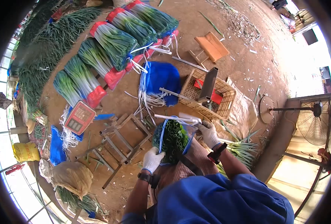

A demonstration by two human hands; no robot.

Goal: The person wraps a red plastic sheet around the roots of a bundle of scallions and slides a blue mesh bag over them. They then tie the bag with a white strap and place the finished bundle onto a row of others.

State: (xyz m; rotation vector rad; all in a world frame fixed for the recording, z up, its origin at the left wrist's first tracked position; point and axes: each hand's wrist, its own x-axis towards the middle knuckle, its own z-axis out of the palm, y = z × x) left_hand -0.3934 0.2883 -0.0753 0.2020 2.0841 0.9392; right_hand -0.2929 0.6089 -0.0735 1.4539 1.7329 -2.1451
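A blue mesh bag (158,134) stands upright in front of my body, its mouth open upward. Cut green onion tops (173,140) fill it. My left hand (152,159), in a white glove, pinches the bag's near left rim. On the right, my gloved right hand (208,133) is closed at the far right rim, where white drawstrings (189,118) come together. A dark strap (189,164) lies across my checked apron beside the bag.
Filled onion bags (115,41) lie in a row at upper left. Ahead are blue empty bags (163,80), a wicker basket (229,106) and an orange stool (212,46). A metal frame (117,138) and a scale (80,117) stand left; loose onions (242,149) and a fan (314,125) are right.
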